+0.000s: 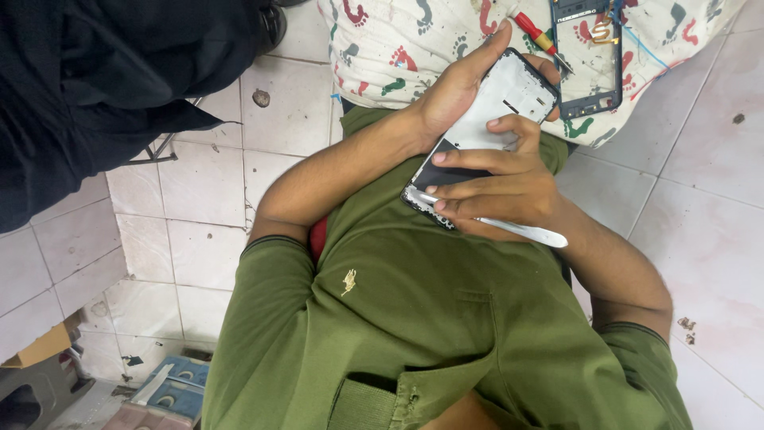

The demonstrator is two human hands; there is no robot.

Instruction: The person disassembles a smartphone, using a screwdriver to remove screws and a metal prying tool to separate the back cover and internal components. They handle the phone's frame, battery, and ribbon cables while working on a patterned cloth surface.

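Near centre, towards 1 o'clock: an opened phone (485, 119), white inner face up and dark glass at its lower end, tilted with its long axis running from 7 to 1 o'clock. Cradled from 11 o'clock by the left hand (455, 86), fingers (500, 36) curled partway shut around the upper long edge and thumb side pressed against the phone's back. Braced from 5 o'clock by the right hand (509, 187), fingers (469, 158) laid flat across the dark glass, two of them pinched shut on a slim white prying tool (521, 230). Tool tip set against the phone's chipped corner at 7 o'clock, handle trailing out towards 4 o'clock past the wrist. Held above the chest of an olive-green polo shirt (414, 318), not resting on any surface. At 12 to 1 o'clock of the phone, spread on a white cloth with coloured footprints (398, 48): a red-and-yellow screwdriver (535, 33), just beside the left fingertips, and a blue phone frame (589, 62), just beyond the phone's top corner. Pale tiled floor (708, 119) at 3 o'clock. Dark clothing (95, 80) at 10 o'clock, well apart from both hands.
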